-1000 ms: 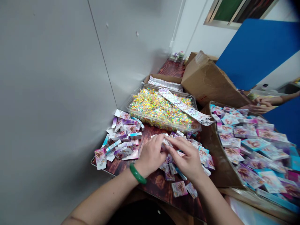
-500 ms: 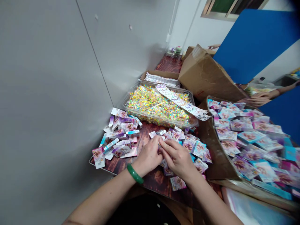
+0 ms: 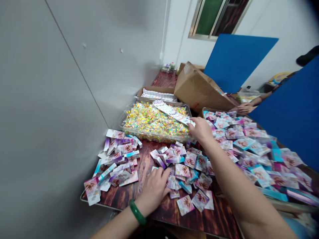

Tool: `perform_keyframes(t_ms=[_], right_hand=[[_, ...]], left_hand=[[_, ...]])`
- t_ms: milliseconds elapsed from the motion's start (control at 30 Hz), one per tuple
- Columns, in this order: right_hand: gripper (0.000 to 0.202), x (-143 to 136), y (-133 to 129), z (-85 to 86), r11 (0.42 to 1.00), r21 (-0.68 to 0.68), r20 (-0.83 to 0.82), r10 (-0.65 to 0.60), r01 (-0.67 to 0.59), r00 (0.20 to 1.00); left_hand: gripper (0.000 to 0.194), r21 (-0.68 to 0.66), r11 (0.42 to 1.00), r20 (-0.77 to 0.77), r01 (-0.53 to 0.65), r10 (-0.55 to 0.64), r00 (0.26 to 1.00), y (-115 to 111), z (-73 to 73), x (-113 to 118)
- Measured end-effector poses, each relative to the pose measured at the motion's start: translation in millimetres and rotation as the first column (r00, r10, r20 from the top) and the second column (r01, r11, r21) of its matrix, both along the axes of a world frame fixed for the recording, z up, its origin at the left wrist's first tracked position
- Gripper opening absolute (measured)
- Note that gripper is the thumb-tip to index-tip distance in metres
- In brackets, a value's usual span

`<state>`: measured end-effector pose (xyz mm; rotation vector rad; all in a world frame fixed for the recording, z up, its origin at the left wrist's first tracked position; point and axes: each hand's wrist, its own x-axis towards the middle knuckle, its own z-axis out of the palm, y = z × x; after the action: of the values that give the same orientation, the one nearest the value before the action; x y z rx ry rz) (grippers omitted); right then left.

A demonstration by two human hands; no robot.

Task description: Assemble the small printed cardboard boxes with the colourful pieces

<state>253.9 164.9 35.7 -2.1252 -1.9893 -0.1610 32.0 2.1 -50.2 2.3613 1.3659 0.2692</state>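
My right hand (image 3: 201, 130) reaches to the near end of a long white strip of small printed stickers (image 3: 169, 110), its fingertips closed on that end. The strip lies across a clear plastic tray (image 3: 159, 135) filled with small clear packets of yellow, green and orange bits (image 3: 142, 118). Lower down, my left hand (image 3: 154, 190), with a green bangle at its wrist, rests at the left edge of a pile of small purple, white and blue printed boxes (image 3: 182, 170). Its fingers are apart and its fingertips touch or nearly touch the boxes.
More small cartons (image 3: 121, 159), some with open flaps, lie at the left by the grey panel (image 3: 50, 132). A large cardboard box full of boxes (image 3: 249, 142) stands at the right. Behind are another carton (image 3: 199, 89), blue boards (image 3: 236, 59) and another person's hand (image 3: 245, 108).
My hands were together over the pile; now they are apart. The right has moved forward to the sticker strip, the left down onto the pile's edge. The view has shifted.
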Motion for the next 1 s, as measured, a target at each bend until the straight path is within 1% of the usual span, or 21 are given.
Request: perform_keyframes(t_ms=[100,133,200,300,367,433,500,533,567,600,633,667,700,733,767,800,833,867,900,1000], right_hand=[[0.052,7.9,40.6,-4.4,0.992,-0.126,0.043,-0.017,0.022,0.999],[0.055,9.8,50.1,-6.9,0.985,-0.167,0.042,-0.028,0.035,0.999],[0.053,13.6,63.8,-10.7,0.966,-0.249,0.046,-0.054,0.064,0.997],[0.047,18.7,74.3,-8.2,0.949,-0.306,0.042,-0.062,0.072,0.997],[0.051,19.6,74.4,0.9,0.955,-0.289,0.044,-0.058,0.069,0.997],[0.059,15.9,64.8,14.3,0.965,-0.251,0.052,-0.06,0.071,0.997],[0.065,5.8,40.4,27.4,0.98,-0.187,0.05,-0.065,0.073,0.997],[0.066,-1.7,21.9,31.9,0.988,-0.136,0.036,-0.067,0.071,0.997],[0.066,-10.5,-0.7,34.0,0.995,-0.077,0.015,-0.065,0.066,0.998],[0.065,-19.8,-26.4,33.2,0.998,-0.036,-0.008,-0.05,0.049,0.999],[0.061,-28.9,-54.0,29.4,1.0,-0.011,-0.03,-0.026,0.026,0.999],[0.056,-36.9,-82.2,22.9,1.0,0.009,-0.056,0.012,-0.011,0.998],[0.053,-43.2,-109.4,14.2,0.998,0.03,-0.085,0.055,-0.053,0.995],[0.051,-47.1,-134.2,4.5,0.994,0.04,-0.108,0.101,-0.097,0.989],[0.051,-48.6,-155.5,-4.9,0.988,0.039,-0.133,0.152,-0.148,0.979],[0.053,-48.0,-172.7,-12.7,0.978,0.049,-0.156,0.207,-0.202,0.966],[0.056,-45.6,-185.5,-18.0,0.965,0.092,-0.169,0.258,-0.245,0.951],[0.057,-42.3,-194.1,-20.1,0.949,0.137,-0.179,0.304,-0.283,0.936],[0.058,-38.8,-199.0,-19.1,0.93,0.187,-0.183,0.349,-0.316,0.919],[0.056,-34.0,-198.3,-4.0,0.854,0.299,-0.162,0.486,-0.426,0.859]], left_hand=[[0.068,-0.038,0.999,0.012,0.008,-0.008,1.0,-2.4,-4.7,0.0],[0.071,-0.046,0.999,0.028,0.017,-0.016,0.999,-3.0,-6.1,-1.8],[0.074,-0.054,0.998,0.08,0.028,-0.024,0.996,-3.5,-7.7,-7.7],[0.069,-0.054,0.998,0.206,-0.009,0.02,0.978,-0.2,-3.9,-19.6],[0.059,-0.068,0.997,0.323,-0.048,0.067,0.944,6.0,4.1,-26.0],[0.046,-0.109,0.99,0.452,-0.089,0.129,0.882,16.1,15.7,-27.2],[0.04,-0.216,0.967,0.583,-0.132,0.236,0.778,30.2,29.0,-20.8],[0.041,-0.3,0.944,0.642,-0.139,0.307,0.702,38.6,35.4,-14.7],[0.044,-0.403,0.907,0.694,-0.118,0.387,0.607,47.4,41.2,-7.2],[0.049,-0.502,0.863,0.734,-0.057,0.46,0.5,56.2,46.2,1.2],[0.054,-0.583,0.812,0.76,0.035,0.529,0.378,64.4,50.2,9.6],[0.056,-0.621,0.77,0.774,0.144,0.574,0.268,71.4,53.1,17.4],[0.054,-0.624,0.75,0.782,0.221,0.597,0.18,76.5,55.1,24.1],[0.049,-0.617,0.746,0.784,0.252,0.612,0.106,79.2,56.4,29.1],[0.044,-0.611,0.751,0.784,0.251,0.618,0.063,79.5,57.2,32.4],[0.038,-0.615,0.756,0.782,0.223,0.621,0.052,77.5,57.8,33.9],[0.034,-0.623,0.759,0.78,0.188,0.622,0.069,73.4,58.8,33.9],[0.031,-0.627,0.761,0.778,0.166,0.617,0.114,67.9,60.3,32.7],[0.03,-0.625,0.764,0.78,0.162,0.6,0.177,61.6,62.7,30.8],[0.027,-0.573,0.796,0.794,0.194,0.482,0.369,41.5,75.4,24.7]])
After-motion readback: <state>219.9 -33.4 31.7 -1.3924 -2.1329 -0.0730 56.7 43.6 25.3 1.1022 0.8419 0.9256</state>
